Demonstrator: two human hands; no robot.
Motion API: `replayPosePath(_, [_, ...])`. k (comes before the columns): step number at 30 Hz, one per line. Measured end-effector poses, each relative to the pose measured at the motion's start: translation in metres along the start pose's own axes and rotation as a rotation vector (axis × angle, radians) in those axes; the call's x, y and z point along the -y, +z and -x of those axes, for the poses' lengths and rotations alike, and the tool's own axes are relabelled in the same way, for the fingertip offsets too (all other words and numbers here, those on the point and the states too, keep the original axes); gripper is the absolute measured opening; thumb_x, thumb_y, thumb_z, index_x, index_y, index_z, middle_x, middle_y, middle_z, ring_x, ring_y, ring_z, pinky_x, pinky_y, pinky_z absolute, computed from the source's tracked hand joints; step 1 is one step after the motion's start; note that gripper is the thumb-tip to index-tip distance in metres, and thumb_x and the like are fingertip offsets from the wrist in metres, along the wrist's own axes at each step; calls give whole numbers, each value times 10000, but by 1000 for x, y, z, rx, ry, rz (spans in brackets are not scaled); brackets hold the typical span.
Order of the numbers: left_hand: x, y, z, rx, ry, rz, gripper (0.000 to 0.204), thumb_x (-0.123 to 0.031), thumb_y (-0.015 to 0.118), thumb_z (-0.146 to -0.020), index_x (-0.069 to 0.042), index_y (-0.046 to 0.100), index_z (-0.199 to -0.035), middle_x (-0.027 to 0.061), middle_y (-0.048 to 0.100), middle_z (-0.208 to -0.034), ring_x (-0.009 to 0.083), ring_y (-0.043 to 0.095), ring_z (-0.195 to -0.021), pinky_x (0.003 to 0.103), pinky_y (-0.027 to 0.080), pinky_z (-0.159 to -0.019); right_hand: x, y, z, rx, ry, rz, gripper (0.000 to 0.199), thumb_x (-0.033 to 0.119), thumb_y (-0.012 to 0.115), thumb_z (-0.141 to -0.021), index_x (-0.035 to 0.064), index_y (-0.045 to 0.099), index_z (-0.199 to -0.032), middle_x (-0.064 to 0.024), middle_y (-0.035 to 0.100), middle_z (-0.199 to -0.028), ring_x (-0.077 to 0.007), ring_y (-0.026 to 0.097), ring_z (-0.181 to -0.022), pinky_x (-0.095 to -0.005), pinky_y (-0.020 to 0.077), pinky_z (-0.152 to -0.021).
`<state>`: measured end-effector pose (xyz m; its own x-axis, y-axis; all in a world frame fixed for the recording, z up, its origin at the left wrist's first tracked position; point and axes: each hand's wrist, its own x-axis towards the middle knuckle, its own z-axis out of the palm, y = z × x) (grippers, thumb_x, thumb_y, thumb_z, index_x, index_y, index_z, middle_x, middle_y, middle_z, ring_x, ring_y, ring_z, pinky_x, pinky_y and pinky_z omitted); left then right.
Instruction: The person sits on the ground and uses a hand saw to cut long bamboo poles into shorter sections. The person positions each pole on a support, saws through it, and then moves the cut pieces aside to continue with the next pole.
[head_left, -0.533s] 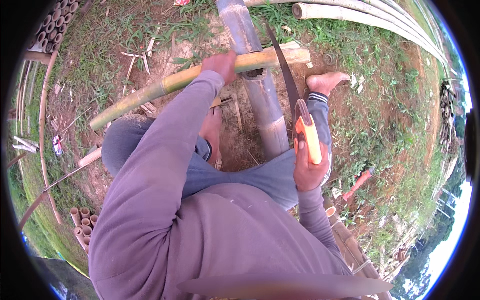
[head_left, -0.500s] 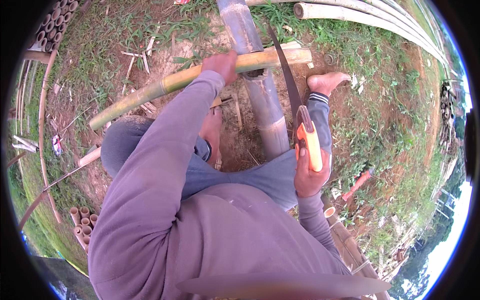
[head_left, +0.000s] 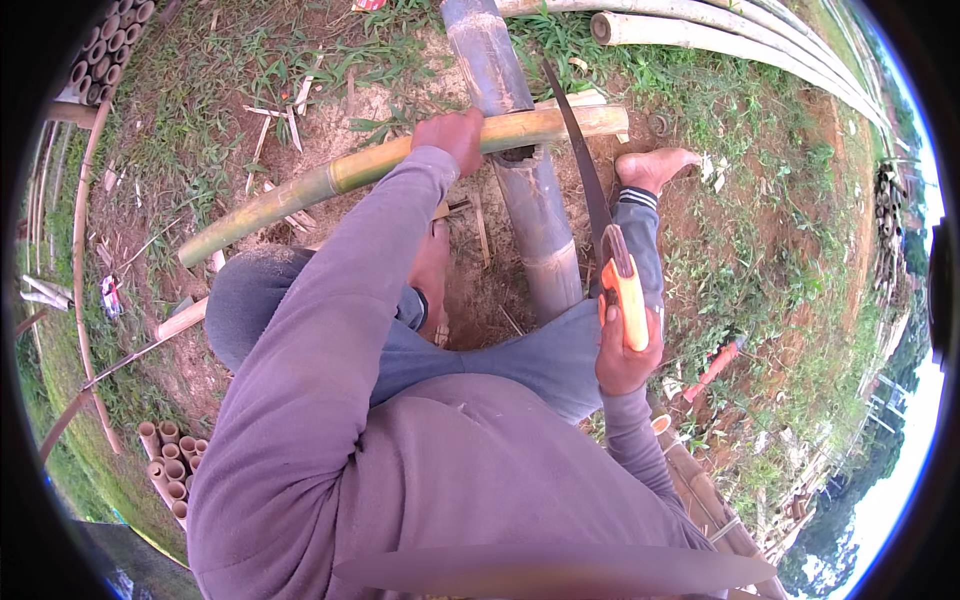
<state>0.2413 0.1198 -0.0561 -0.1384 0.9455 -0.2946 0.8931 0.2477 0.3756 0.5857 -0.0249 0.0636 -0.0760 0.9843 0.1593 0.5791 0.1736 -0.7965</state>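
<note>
My left hand [head_left: 450, 138] is closed around a yellow-green bamboo pole [head_left: 375, 165]. That pole lies slantwise across a thicker grey bamboo trunk [head_left: 532, 205], which has a dark notch cut into it at the crossing. In my right hand [head_left: 628, 355] is a handsaw with an orange handle [head_left: 627, 305]. Its long dark curved saw blade [head_left: 582, 150] reaches away from me and crosses the pole near its right end. Whether the teeth bite into the bamboo cannot be made out.
Long pale bamboo poles [head_left: 690, 35] lie at the far right. Stacked cut bamboo tubes [head_left: 108, 45] fill the far left corner, and shorter tubes [head_left: 172, 462] stand at the near left. An orange-red tool [head_left: 712, 372] rests on grass to the right. My bare foot [head_left: 655, 168] is beside the trunk.
Both hands keep their grips. The saw has shifted slightly toward me, and the whole view has moved a little.
</note>
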Motion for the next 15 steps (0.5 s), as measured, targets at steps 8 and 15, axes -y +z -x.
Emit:
replayPosePath(8, [-13, -5, 1, 34, 27, -20, 563, -448, 817, -842, -104, 630, -1246, 204, 766, -1121, 427, 738, -1064, 547, 569, -924, -1, 91, -119, -94, -214, 2, 196, 83, 793, -947, -9, 654, -1050, -146, 710, -827, -217, 696, -662, -354, 543, -641])
replayPosePath(15, [-3, -6, -7, 84, -12, -71, 696, -527, 830, -810, -135, 628, -1349, 190, 767, -1156, 410, 733, -1102, 523, 566, -969, -16, -4, 22, -36, 2, -55, 194, 57, 757, -958, -41, 678, -1105, -113, 762, -903, -179, 746, -777, -327, 580, -731])
